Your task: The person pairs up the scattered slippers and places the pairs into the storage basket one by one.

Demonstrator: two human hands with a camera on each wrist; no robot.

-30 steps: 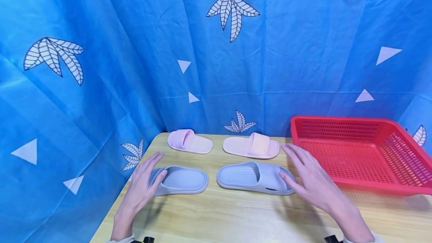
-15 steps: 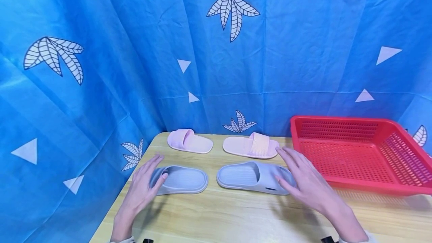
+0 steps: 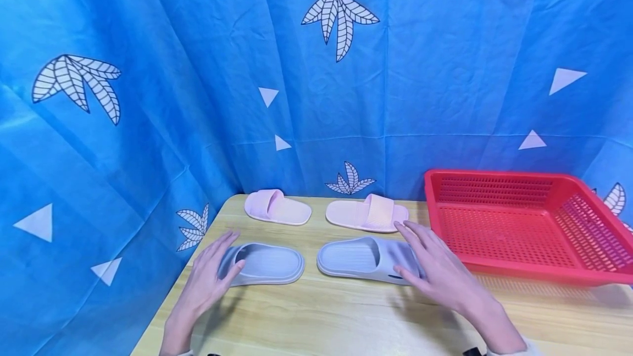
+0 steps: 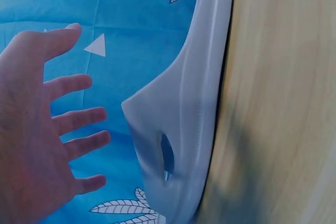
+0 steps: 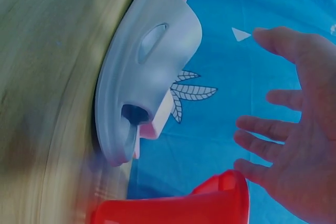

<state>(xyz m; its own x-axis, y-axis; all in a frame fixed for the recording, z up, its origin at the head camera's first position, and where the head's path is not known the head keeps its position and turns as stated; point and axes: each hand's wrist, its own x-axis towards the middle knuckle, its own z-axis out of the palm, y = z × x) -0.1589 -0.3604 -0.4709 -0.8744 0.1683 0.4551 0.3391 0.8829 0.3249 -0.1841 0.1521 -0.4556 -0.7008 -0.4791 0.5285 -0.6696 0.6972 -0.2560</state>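
Observation:
Two grey slippers lie on the wooden table with their heels facing each other. Over the toe end of the left grey slipper [image 3: 272, 263] hovers my left hand [image 3: 210, 271], its fingers spread. The left wrist view shows a gap between that hand [image 4: 42, 124] and the slipper's side [image 4: 178, 103]. My right hand [image 3: 442, 268] is above the toe of the right grey slipper [image 3: 353, 257], fingers extended and holding nothing. In the right wrist view, this hand [image 5: 299, 119] is apart from the slipper [image 5: 152, 61]. Behind them lie a left pink slipper [image 3: 292, 210] and a right pink slipper [image 3: 346, 213].
At the right of the table stands a red perforated basket [image 3: 509, 229], close beside my right hand. A blue patterned curtain [image 3: 321, 98] hangs behind the table [image 3: 306, 323] and along its left side.
My right hand has moved left, from near the basket to farther over the right grey slipper's toe. My left hand has dropped very slightly. The slippers stay in place.

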